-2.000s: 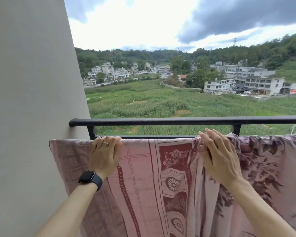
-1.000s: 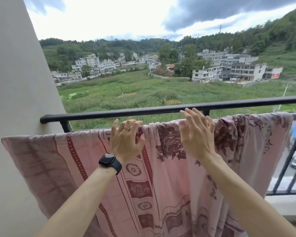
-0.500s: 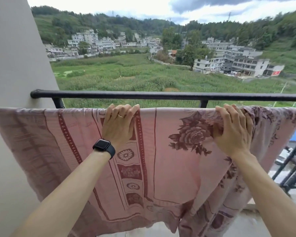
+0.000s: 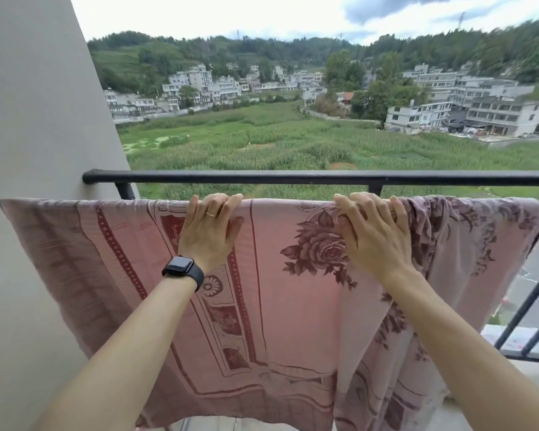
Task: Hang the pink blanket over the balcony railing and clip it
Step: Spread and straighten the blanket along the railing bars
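Two grips: left hand (image 4: 210, 237) and right hand (image 4: 374, 241) clasp the pink floral fabric blanket (image 4: 277, 306). Draw it taut along the black metal railing (image 4: 293, 177).

home balcony, black railing (image 4: 293, 177), village view (image 4: 293, 85)

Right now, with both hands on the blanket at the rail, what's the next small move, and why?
Probably slide the right hand rightward along the top edge to spread the pink blanket: the cloth is bunched in folds beside that hand, while it lies flat by the left hand. No clip is in view.
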